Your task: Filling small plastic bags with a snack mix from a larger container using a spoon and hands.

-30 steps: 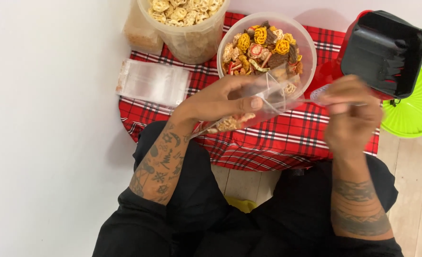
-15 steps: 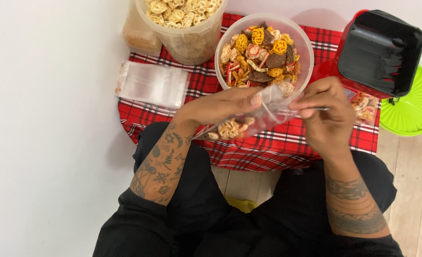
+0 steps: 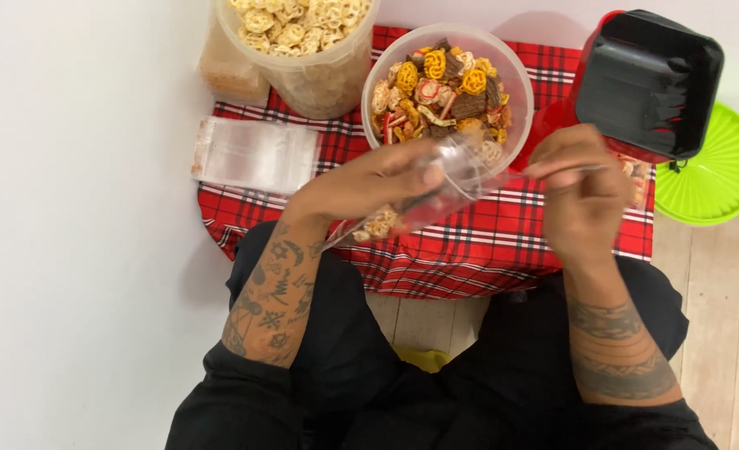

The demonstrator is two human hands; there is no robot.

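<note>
Clear snack bag (image 3: pixel 419 200): held part-filled above the checked surface (image 3: pixel 486 250), before the mixed-snack bowl (image 3: pixel 449 92). Our left hand (image 3: pixel 369 179) pinched its body; our right hand (image 3: pixel 582 187), drawn back rightward, pinched its mouth edge, stretching it open.

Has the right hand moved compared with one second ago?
Yes. The right hand moved left, away from the black box, toward the bowl.
</note>
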